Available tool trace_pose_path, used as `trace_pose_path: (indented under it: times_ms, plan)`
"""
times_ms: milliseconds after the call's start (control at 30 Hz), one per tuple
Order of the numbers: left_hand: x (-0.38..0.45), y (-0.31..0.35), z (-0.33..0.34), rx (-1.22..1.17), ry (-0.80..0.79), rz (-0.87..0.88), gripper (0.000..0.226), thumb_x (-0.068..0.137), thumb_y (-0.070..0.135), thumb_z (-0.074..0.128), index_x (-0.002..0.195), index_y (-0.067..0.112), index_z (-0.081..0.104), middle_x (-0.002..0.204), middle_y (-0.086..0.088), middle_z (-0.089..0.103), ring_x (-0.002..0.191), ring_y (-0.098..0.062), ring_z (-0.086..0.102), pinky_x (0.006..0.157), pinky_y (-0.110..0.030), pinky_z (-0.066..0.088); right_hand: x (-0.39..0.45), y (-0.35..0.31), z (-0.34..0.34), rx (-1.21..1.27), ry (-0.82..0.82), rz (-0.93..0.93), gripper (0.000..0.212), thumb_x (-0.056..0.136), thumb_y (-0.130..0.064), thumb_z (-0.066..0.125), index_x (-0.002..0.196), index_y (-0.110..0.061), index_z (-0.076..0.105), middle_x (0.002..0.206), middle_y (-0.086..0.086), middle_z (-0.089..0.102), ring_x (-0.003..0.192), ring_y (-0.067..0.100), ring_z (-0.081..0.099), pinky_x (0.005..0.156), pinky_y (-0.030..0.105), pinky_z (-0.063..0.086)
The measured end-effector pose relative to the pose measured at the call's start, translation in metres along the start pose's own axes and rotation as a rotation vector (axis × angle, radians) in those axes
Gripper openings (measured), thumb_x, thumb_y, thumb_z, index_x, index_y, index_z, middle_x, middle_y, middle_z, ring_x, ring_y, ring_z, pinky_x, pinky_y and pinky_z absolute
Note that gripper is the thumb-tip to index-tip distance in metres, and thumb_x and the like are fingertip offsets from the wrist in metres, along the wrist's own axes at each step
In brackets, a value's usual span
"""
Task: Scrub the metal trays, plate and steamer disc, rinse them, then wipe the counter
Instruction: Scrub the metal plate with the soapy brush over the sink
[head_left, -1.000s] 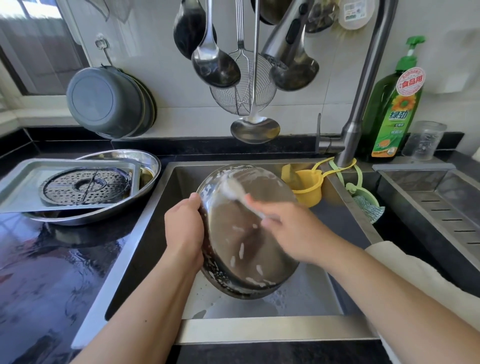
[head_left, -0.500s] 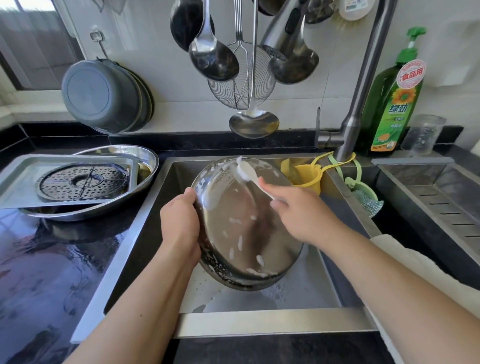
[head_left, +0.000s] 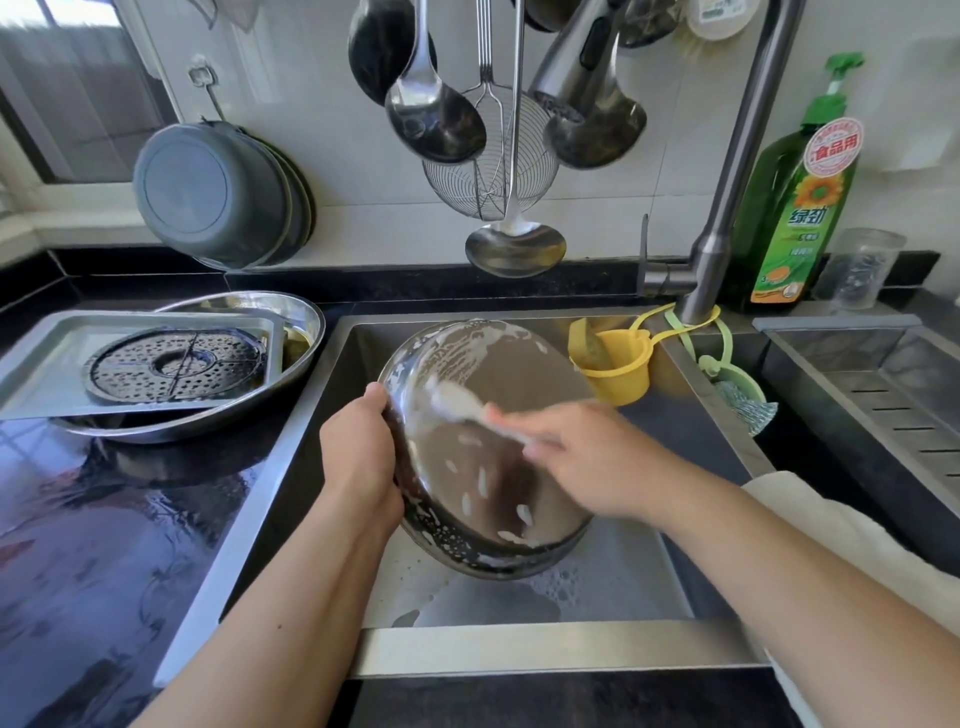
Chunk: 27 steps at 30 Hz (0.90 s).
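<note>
A round metal plate (head_left: 498, 410), streaked with foam, stands tilted on edge over the sink (head_left: 519, 644). My left hand (head_left: 358, 457) grips its left rim. My right hand (head_left: 576, 462) holds a white brush (head_left: 457, 402) whose head presses on the plate's upper left face. On the left counter a perforated steamer disc (head_left: 176, 364) lies on a rectangular metal tray (head_left: 47, 364), which rests in a round metal tray (head_left: 301, 317).
The tap (head_left: 727, 171) rises at the sink's back right, with a yellow strainer cup (head_left: 618, 364) hanging from it. Green dish soap (head_left: 800, 202) and a clear cup (head_left: 857, 270) stand behind. Ladles (head_left: 436, 119) hang overhead. A white cloth (head_left: 831, 525) lies by a drain rack (head_left: 883, 395). The black counter (head_left: 104, 545) is wet.
My right hand has swept the brush from the plate's top edge down toward its left side. The left hand keeps its grip on the rim, and the plate stays tilted.
</note>
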<state>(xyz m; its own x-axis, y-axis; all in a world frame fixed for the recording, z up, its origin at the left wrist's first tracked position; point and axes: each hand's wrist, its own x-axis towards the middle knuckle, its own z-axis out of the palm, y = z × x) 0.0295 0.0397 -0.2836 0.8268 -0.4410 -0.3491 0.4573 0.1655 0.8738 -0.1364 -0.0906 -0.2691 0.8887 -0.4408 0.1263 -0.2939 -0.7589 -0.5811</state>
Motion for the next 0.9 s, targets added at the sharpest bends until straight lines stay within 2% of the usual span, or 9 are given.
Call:
trace_pose_path:
  times_ms: [67, 100, 200, 333, 433, 500, 633, 767, 900]
  plan:
    - [-0.003, 0.0, 0.001, -0.019, 0.011, -0.017, 0.028, 0.104, 0.03, 0.054, 0.095, 0.009, 0.071, 0.089, -0.011, 0.077, 0.096, -0.035, 0.075, 0.096, -0.056, 0.058, 0.006, 0.005, -0.009, -0.089, 0.069, 0.124, 0.053, 0.103, -0.017, 0.051, 0.138, -0.058, 0.05, 0.097, -0.004, 0.072, 0.056, 0.001, 0.05, 0.059, 0.014, 0.039]
    - [-0.005, 0.0, 0.002, -0.023, 0.015, -0.02, 0.029, 0.105, 0.03, 0.054, 0.094, 0.01, 0.072, 0.085, -0.009, 0.077, 0.092, -0.033, 0.076, 0.095, -0.054, 0.059, 0.002, 0.004, -0.009, -0.076, 0.033, 0.109, 0.053, 0.104, -0.018, 0.05, 0.137, -0.06, 0.049, 0.099, -0.005, 0.072, 0.053, 0.003, 0.049, 0.057, 0.015, 0.04]
    - [-0.006, 0.002, 0.002, -0.031, 0.029, -0.028, 0.028, 0.105, 0.03, 0.054, 0.098, 0.01, 0.073, 0.095, -0.012, 0.08, 0.09, -0.031, 0.077, 0.094, -0.051, 0.059, -0.018, -0.015, 0.007, 0.084, -0.199, -0.04, 0.053, 0.104, -0.019, 0.054, 0.133, -0.063, 0.05, 0.116, -0.016, 0.068, 0.075, -0.009, 0.052, 0.068, 0.005, 0.038]
    - [-0.01, 0.004, 0.003, -0.068, 0.04, -0.041, 0.03, 0.106, 0.031, 0.053, 0.104, 0.009, 0.072, 0.101, -0.016, 0.078, 0.096, -0.036, 0.075, 0.091, -0.056, 0.06, 0.003, 0.002, -0.011, -0.106, 0.063, 0.128, 0.054, 0.103, -0.019, 0.051, 0.136, -0.061, 0.049, 0.07, -0.012, 0.058, 0.05, 0.006, 0.04, 0.052, 0.021, 0.034]
    - [-0.012, 0.003, 0.004, -0.07, 0.049, -0.05, 0.026, 0.106, 0.029, 0.053, 0.098, 0.01, 0.07, 0.094, -0.013, 0.075, 0.088, -0.032, 0.073, 0.089, -0.051, 0.061, -0.01, -0.01, 0.0, 0.031, -0.129, 0.008, 0.054, 0.104, -0.018, 0.053, 0.133, -0.064, 0.049, 0.094, -0.03, 0.063, 0.076, -0.01, 0.054, 0.074, 0.008, 0.039]
    - [-0.011, 0.006, 0.004, -0.095, 0.065, -0.044, 0.023, 0.106, 0.028, 0.054, 0.097, 0.011, 0.068, 0.094, -0.012, 0.074, 0.087, -0.03, 0.072, 0.09, -0.05, 0.06, -0.019, -0.022, 0.007, 0.085, -0.216, -0.055, 0.052, 0.103, -0.018, 0.056, 0.13, -0.063, 0.052, 0.094, -0.037, 0.059, 0.084, -0.011, 0.054, 0.082, 0.009, 0.039]
    - [-0.014, 0.006, 0.004, -0.107, 0.088, -0.059, 0.025, 0.105, 0.032, 0.054, 0.098, 0.014, 0.069, 0.097, -0.009, 0.076, 0.092, -0.029, 0.074, 0.09, -0.048, 0.06, 0.003, -0.003, -0.01, -0.09, 0.056, 0.111, 0.052, 0.103, -0.019, 0.052, 0.135, -0.059, 0.05, 0.068, -0.015, 0.056, 0.06, 0.011, 0.047, 0.061, 0.022, 0.04]
    - [-0.012, 0.006, 0.003, -0.094, 0.111, -0.047, 0.025, 0.106, 0.027, 0.053, 0.09, 0.014, 0.067, 0.074, -0.002, 0.075, 0.076, -0.022, 0.073, 0.079, -0.04, 0.06, -0.015, -0.02, 0.006, 0.017, -0.193, -0.022, 0.053, 0.104, -0.021, 0.053, 0.135, -0.063, 0.048, 0.083, -0.019, 0.062, 0.068, 0.001, 0.053, 0.067, 0.016, 0.046]
    - [-0.011, 0.008, 0.001, -0.117, 0.141, -0.071, 0.024, 0.106, 0.03, 0.052, 0.092, 0.016, 0.066, 0.073, -0.002, 0.075, 0.068, -0.019, 0.074, 0.074, -0.039, 0.061, -0.002, 0.0, -0.005, -0.043, -0.066, 0.097, 0.052, 0.103, -0.02, 0.051, 0.135, -0.061, 0.05, 0.068, -0.009, 0.057, 0.058, 0.006, 0.048, 0.059, 0.017, 0.04]
